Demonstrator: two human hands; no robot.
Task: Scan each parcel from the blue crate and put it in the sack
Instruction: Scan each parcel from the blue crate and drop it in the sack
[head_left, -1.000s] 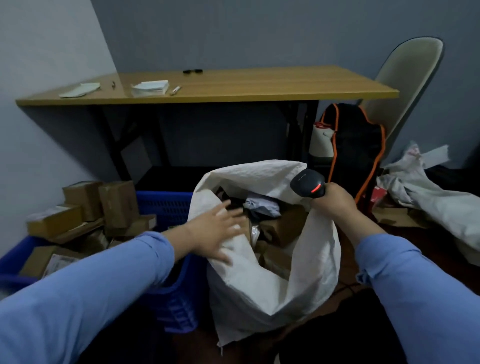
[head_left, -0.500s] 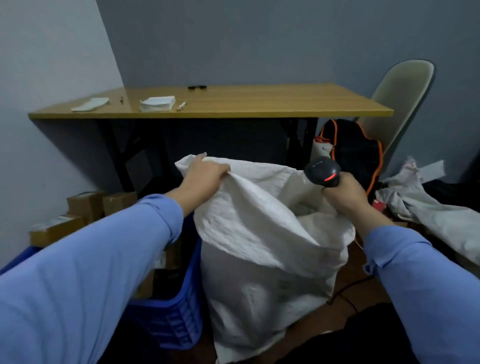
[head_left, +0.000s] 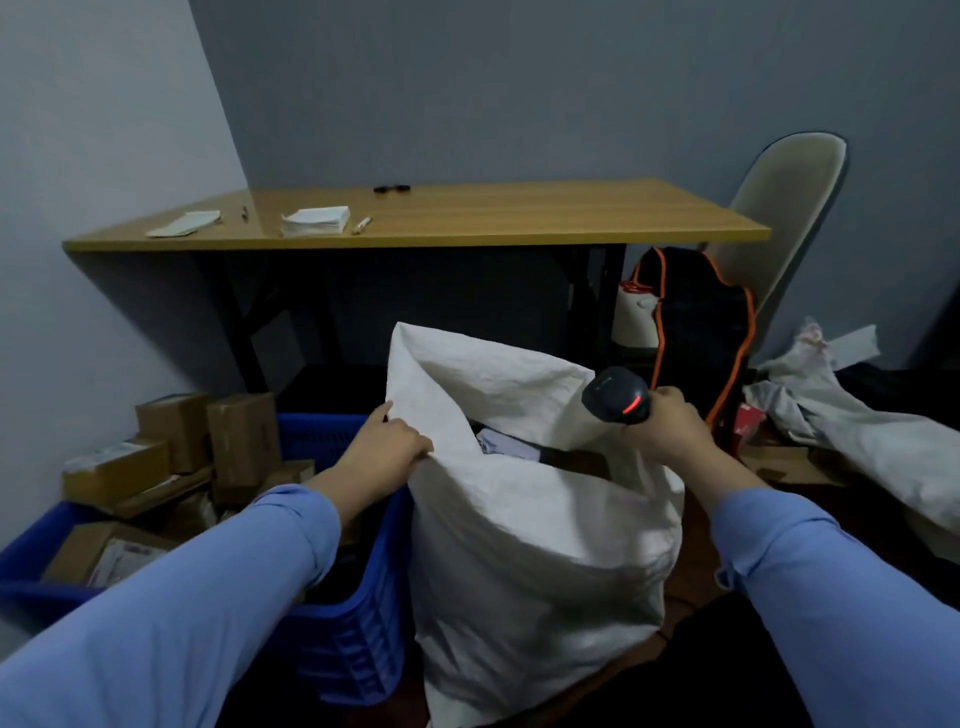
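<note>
Upright sack (head_left: 540, 545) between hands, left hand (head_left: 387, 452) gripping rim, right hand (head_left: 667, 428) gripping scanner (head_left: 615, 397)

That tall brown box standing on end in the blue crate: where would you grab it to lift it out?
Probably by its top end, from above, thumb and fingers across front and back. The tall box stands upright, its top clear of the parcels that crowd its base. The left hand, pinching the sack rim, is nearest; the right hand holds the scanner.
</note>
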